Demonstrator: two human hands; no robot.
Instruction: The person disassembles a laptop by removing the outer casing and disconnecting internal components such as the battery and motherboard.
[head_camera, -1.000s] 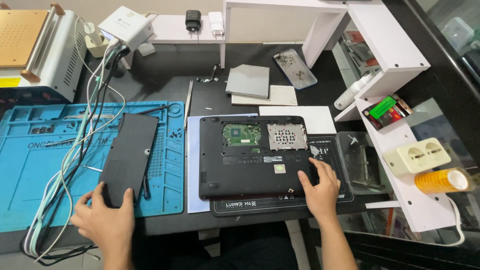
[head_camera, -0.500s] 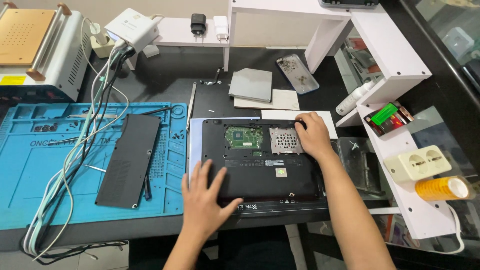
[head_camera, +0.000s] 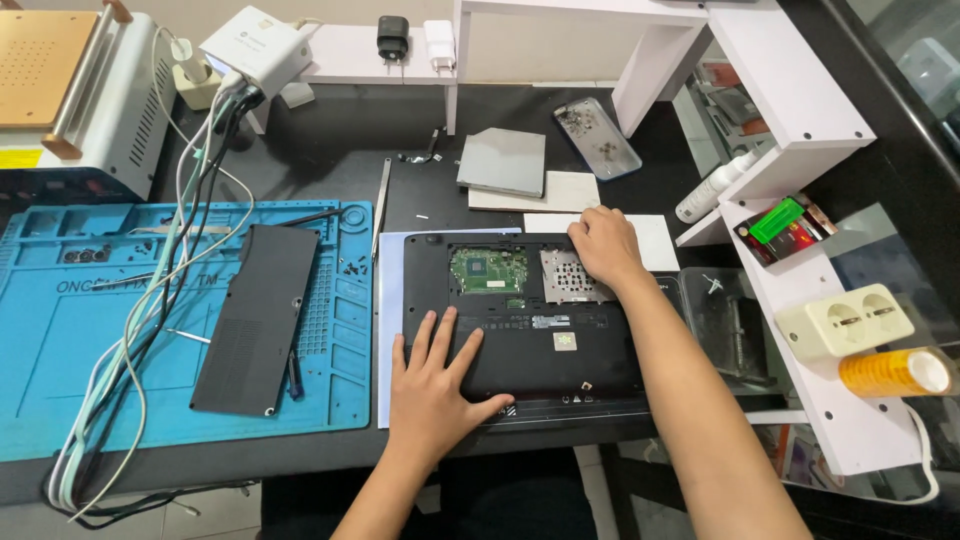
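At frame centre the upturned laptop (head_camera: 520, 320) lies with its access panel (head_camera: 255, 318) already off on the blue mat (head_camera: 60, 340) left, board exposed, left hand (head_camera: 435, 380) flat, right hand (head_camera: 605, 248) curled over its upper-right corner.

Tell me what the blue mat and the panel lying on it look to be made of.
Blue mat: likely silicone or rubber, matte, with moulded compartments and raised lettering. Black panel: probably hard plastic, dull finish, with a grid of vent slots.

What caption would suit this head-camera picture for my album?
Left hand flat on an opened laptop, right hand at its far corner.
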